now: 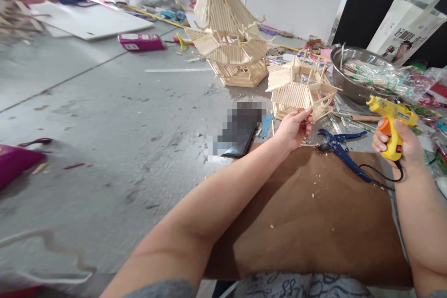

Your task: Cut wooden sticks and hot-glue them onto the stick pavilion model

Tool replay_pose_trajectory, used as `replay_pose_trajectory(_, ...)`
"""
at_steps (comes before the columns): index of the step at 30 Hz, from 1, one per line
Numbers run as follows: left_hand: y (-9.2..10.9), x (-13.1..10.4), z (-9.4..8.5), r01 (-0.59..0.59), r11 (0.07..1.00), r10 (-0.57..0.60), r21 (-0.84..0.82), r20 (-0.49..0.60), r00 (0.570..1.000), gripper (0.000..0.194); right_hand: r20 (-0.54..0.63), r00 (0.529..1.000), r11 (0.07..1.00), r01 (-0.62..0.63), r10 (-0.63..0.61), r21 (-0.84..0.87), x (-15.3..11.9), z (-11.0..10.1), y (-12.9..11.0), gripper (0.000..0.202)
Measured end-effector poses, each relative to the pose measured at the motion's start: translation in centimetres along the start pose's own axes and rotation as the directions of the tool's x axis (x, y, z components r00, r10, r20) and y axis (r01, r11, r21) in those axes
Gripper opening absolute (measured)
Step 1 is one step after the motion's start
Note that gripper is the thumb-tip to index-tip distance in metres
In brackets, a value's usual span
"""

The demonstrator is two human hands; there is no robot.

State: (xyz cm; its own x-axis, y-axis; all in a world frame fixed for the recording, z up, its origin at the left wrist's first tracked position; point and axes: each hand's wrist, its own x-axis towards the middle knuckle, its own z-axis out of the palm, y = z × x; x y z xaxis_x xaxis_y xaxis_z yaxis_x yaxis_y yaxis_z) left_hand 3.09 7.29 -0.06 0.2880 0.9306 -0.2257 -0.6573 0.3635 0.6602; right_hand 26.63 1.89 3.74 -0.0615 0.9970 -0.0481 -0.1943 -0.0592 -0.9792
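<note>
My right hand [396,142] is wrapped round the handle of a yellow glue gun [393,114], whose nozzle points left. With its fingers pinched together, my left hand [296,126] is at the front edge of a small wooden-stick structure [295,95]; what the fingertips hold, if anything, is too small to make out. Behind and left of it stands a taller stick tower [230,51] with a pointed roof. Blue cutters [345,153] lie between my hands, partly on a brown board [314,223].
A dark phone [240,130] lies left of my left hand. At the back right, a metal bowl [340,72] holds wrapped sticks, near a white bag [401,23]. A purple power strip [141,42] is at the back left. The glue gun's black cord loops beside the cutters.
</note>
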Motion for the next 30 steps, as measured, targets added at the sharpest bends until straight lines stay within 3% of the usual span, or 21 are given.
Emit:
replay_pose_trajectory(7,-1.2,-0.4,-1.2,0.033,0.995,-0.039,0.092,0.064,0.997,0.016,0.005,1.0,0.999,-0.029,0.029,0.037,0.1,0.0,0.0,0.025)
replay_pose_trajectory(13,-2.5,-2.2,-0.5,0.079,0.927,-0.184,0.366,0.263,0.947,0.019,-0.085,0.996,0.999,0.03,-0.027,0.027,0.2,1.8,1.1,0.028)
replay_pose_trajectory(21,-2.6,-3.6,0.5,0.109,0.884,-0.272,0.455,0.311,0.91,0.025,0.122,0.984,0.987,-0.138,0.127,0.086,-0.6,4.5,3.1,0.032)
replay_pose_trajectory(27,-2.6,-3.4,0.3,0.097,0.853,-0.338,0.513,0.402,0.851,0.031,0.177,0.977,0.984,-0.143,0.122,0.11,-0.9,5.1,3.6,0.028)
replay_pose_trajectory(30,-2.6,-3.4,0.3,0.093,0.842,-0.338,0.531,0.386,0.859,0.029,0.185,0.975,0.986,-0.138,0.119,0.094,-1.0,5.4,3.6,0.027)
